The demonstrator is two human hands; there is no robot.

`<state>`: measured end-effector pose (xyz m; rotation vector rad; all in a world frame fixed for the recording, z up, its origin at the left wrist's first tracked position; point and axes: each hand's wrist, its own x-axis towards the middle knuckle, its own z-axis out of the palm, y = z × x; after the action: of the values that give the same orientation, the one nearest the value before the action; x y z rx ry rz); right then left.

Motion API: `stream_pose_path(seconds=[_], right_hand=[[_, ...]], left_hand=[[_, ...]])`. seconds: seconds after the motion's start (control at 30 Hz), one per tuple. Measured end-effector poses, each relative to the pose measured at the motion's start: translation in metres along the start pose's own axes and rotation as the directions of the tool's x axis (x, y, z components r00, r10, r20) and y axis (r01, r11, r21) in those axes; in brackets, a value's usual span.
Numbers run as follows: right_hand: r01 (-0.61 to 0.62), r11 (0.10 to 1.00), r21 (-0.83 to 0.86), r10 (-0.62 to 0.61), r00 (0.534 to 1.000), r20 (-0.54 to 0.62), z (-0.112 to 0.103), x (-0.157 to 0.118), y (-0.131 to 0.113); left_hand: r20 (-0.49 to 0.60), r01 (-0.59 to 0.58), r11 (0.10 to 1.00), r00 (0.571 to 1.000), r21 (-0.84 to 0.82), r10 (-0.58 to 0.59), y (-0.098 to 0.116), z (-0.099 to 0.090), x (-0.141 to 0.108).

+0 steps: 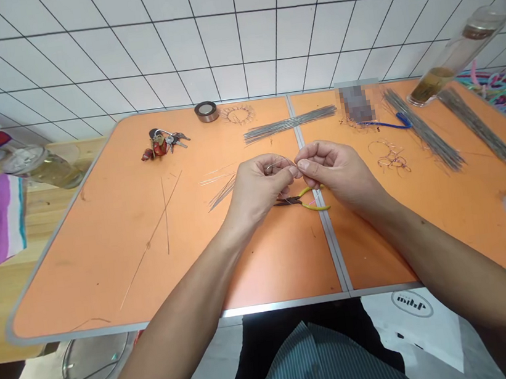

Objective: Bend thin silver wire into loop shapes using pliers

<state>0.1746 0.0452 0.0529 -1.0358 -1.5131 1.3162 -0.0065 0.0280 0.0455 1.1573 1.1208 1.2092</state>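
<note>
A thin, curved, silvery metal wire (277,163) is above the flat orange tabletop (268,274) — your left hand (261,179) and right hand (332,163) pinch it, fingertips close together. Black-nosed pliers with yellow handles (300,199) lie beneath your hands.

Orange counter (262,256) with a metal seam (333,247) down it, keys (165,144) and a tape roll (207,115) toward the back left. Yellow-handled pliers (296,200) reach onto the seam, one wire bundle (290,124) lies across it, and two more bundles (425,131) sit off to the right
</note>
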Motion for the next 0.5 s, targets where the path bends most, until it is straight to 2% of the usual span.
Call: stream_pose_path(seconds=[0.2, 0.33, 0.5], right_hand=[[0.11, 0.955, -0.277, -0.141, 0.986, -0.093, -0.004, -0.003, -0.01], [0.201, 0.89, -0.41, -0.225, 0.974, -0.01, -0.004, -0.004, -0.018], [0.266, 0.792, -0.549, -0.261, 0.961, 0.088, -0.003, -0.003, -0.024]], left_hand=[[0.023, 0.063, 0.998, 0.998, 0.032, -0.064, 0.003, 0.0, -0.001], [0.056, 0.098, 0.994, 0.993, 0.056, -0.101, 0.004, 0.0, -0.002], [0.103, 0.084, 0.991, 0.99, 0.1, -0.094, 0.003, 0.0, -0.002]])
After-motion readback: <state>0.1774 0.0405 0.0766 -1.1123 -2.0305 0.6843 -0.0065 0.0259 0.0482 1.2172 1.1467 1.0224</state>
